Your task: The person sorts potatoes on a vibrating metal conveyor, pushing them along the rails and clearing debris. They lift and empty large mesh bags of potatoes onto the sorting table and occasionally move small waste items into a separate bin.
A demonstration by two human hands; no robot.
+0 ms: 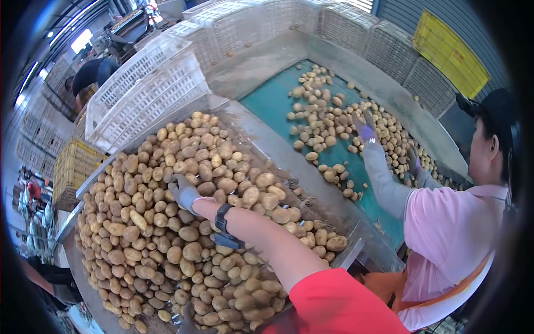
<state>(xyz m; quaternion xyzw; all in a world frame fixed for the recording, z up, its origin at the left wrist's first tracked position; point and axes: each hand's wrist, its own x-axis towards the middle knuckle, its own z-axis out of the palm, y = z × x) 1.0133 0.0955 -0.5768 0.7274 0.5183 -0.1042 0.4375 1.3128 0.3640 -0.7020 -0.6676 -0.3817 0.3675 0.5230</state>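
Note:
A big heap of potatoes [161, 222] fills the sloping metal table in front of me. My right hand [183, 193], in a grey glove, lies on top of the heap with its fingers reaching over the potatoes. No potato shows clearly lifted in it. A dark watch sits on that wrist, below a red sleeve. At the bottom edge, beside the near potatoes, my left hand [191, 321] shows only in part, in a dark glove. Its fingers are mostly cut off by the frame.
A co-worker in pink, at right, has gloved hands [364, 129] among potatoes on a green conveyor belt [267, 94]. White crates [150, 94] stand along the table's far left. A yellow crate [450, 53] rests at the back right, another [75, 170] at left. More people are behind.

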